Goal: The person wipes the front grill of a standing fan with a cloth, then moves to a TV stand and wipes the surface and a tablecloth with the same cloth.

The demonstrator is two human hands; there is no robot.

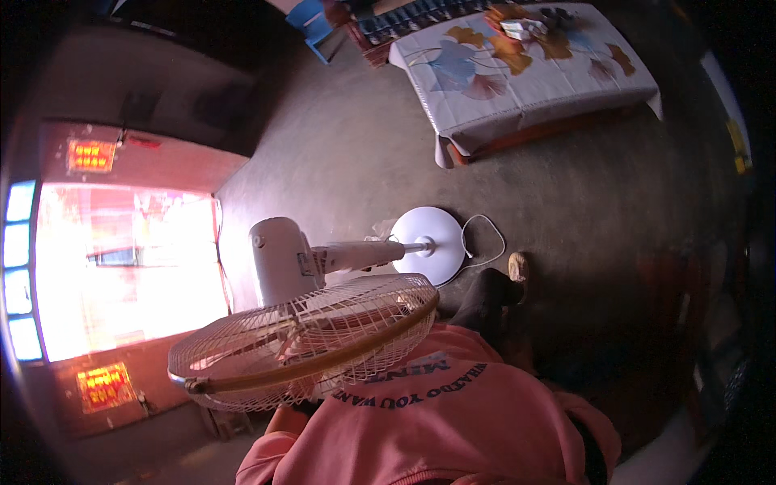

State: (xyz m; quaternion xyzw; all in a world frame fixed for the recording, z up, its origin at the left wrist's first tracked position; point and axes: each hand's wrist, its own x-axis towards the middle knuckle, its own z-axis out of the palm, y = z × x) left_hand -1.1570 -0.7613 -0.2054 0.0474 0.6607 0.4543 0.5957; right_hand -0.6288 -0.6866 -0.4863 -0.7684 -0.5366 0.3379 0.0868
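A pedestal fan stands in front of me, its round wire guard (364,342) tilted towards my pink sweatshirt. Behind the guard is the pale motor housing (276,260); a pole (418,247) runs from it to a round white base (428,227) on the floor. The fan's blades show dimly through the wires. My left forearm (286,419) reaches up to the near lower edge of the guard, where the wires and blur mostly hide the hand, so its grip cannot be made out. My right hand is out of view; only that side's sleeve shows.
A white power cord (503,233) loops on the floor beside the base, near my shoe (518,267). Ahead stands a table with a leaf-patterned cloth (545,85), with small items on top. A blue chair (310,27) is at the upper left; a bright doorway (130,260) lies left.
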